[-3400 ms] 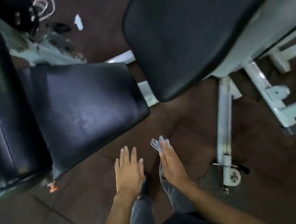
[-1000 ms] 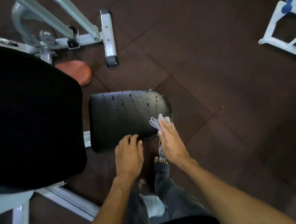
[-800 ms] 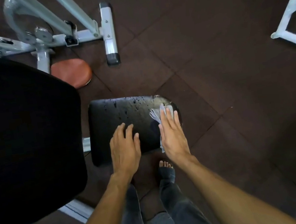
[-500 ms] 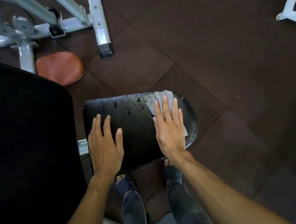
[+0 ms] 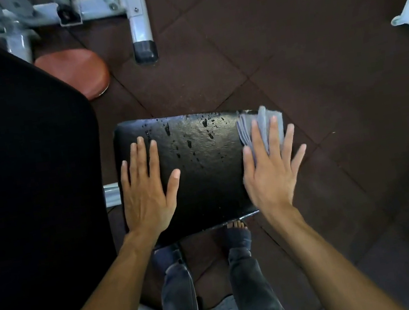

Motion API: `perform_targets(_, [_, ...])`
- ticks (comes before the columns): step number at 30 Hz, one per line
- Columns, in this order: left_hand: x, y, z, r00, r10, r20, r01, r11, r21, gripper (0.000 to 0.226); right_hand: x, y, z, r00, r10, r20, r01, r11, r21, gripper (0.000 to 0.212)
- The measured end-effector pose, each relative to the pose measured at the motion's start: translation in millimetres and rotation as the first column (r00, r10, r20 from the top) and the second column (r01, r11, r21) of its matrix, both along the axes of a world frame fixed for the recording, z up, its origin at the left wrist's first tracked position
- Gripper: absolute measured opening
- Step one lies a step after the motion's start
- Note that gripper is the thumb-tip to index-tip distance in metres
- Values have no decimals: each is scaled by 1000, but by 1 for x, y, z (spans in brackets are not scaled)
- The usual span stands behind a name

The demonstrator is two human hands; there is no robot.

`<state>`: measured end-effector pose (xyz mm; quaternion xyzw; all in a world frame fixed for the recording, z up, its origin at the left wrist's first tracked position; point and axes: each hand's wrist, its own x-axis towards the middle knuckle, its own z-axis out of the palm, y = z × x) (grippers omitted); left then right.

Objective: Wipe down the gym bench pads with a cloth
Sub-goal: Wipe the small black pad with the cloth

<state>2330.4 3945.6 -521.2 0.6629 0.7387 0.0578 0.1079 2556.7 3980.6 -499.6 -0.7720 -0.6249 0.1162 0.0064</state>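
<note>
Big matte black back pad [image 5: 27,168] fills the left side, looks untouched so far. Left hand [image 5: 147,190] lies flat with fingers spread on the seat pad's [image 5: 207,181] left edge, holding nothing, probably just bracing it. The vinyl is glossy and slightly creased, with water droplets [image 5: 196,140] beading toward the far edge. Right hand [image 5: 271,168] presses a folded grey cloth [image 5: 260,125] flat under straight fingers at the far right corner, I'd guess set up to sweep back across.
</note>
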Motion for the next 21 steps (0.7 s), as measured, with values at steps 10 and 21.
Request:
perform_targets(10, [-1,-3,-3,1000,-21,-6,21,999,29,65,-32,-54,-7,948,319,-18,-318,948,14,54])
perform_targets(21, [1,-2,-5,999,-1,-53,1,1000,10,64,-64,46,-6,990,104,-95,-101,994,41,51])
